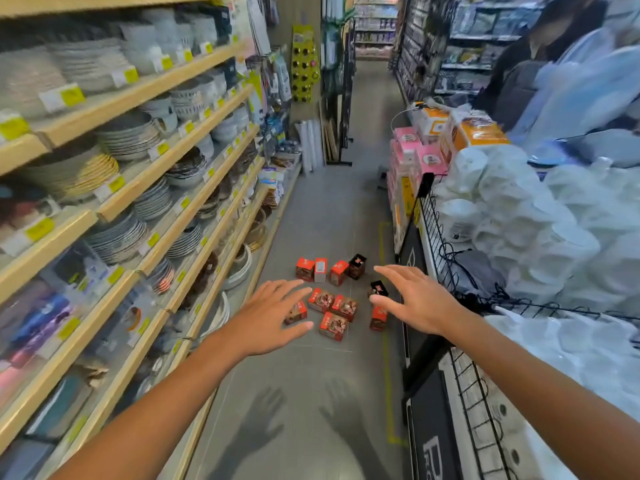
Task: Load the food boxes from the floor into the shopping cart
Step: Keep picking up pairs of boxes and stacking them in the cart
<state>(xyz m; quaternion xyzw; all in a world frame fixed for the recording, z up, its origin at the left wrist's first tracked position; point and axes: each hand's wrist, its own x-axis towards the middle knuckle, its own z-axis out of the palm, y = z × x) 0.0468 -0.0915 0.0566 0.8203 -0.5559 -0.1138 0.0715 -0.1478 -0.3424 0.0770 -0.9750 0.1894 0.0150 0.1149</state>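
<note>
Reaching forward with fingers spread and holding nothing, the left hand (pixel 273 317) and right hand (pixel 412 299) each show a loose, empty grip above the grey tiled floor (pixel 322 216). Between and just beyond the hands lies a cluster of small cardboard food boxes (pixel 334 325), mostly red with glossy printed pictures; two beyond them are black. Their lettering is too blurred to read. Left of the boxes run wooden shelves (pixel 145 199) of stacked plates with yellow price tags. Right of the boxes stands a black wire rack (pixel 440 244) heaped with white bowls.
</note>
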